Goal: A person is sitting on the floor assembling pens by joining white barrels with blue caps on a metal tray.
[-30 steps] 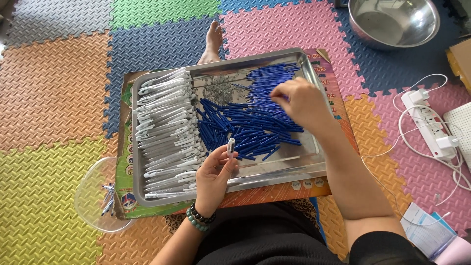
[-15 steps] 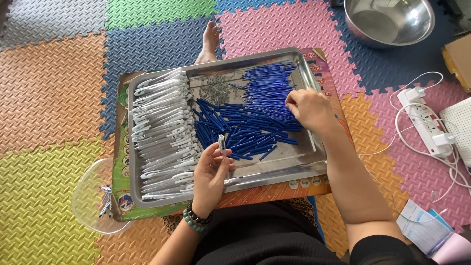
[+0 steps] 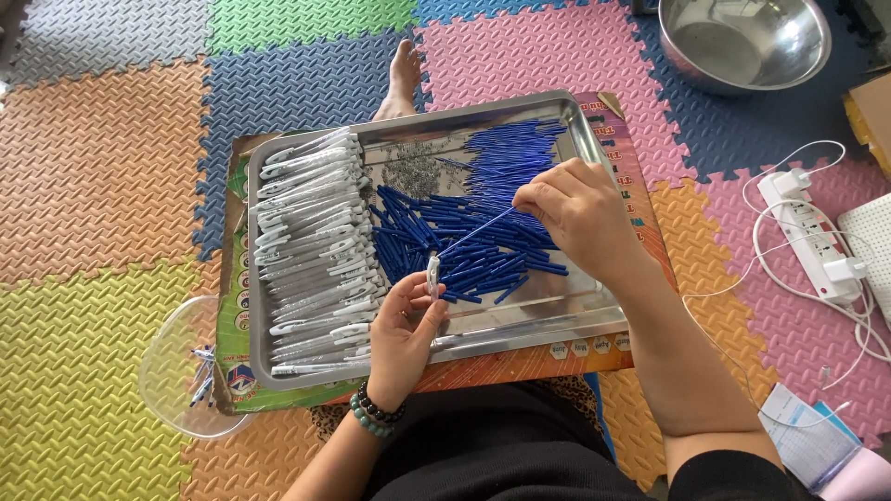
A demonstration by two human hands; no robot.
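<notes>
A steel bowl (image 3: 745, 39) is seen on the foam floor mats (image 3: 111, 167), well beyond the right hand. A white power strip (image 3: 809, 239) with cables is laid to that hand's right, and a blue-edged paper pack (image 3: 806, 436) lies nearer the body. A clear plastic lid (image 3: 181, 371) holding a few small pieces is placed left of the left hand.

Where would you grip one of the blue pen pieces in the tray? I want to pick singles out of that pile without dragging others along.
Take a blue piece lying at the pile's near right fringe on the bare metal tray, pinching across its thin shaft near the free end, from above. Pieces there lie flat and loose; those in the middle cross each other.
</notes>
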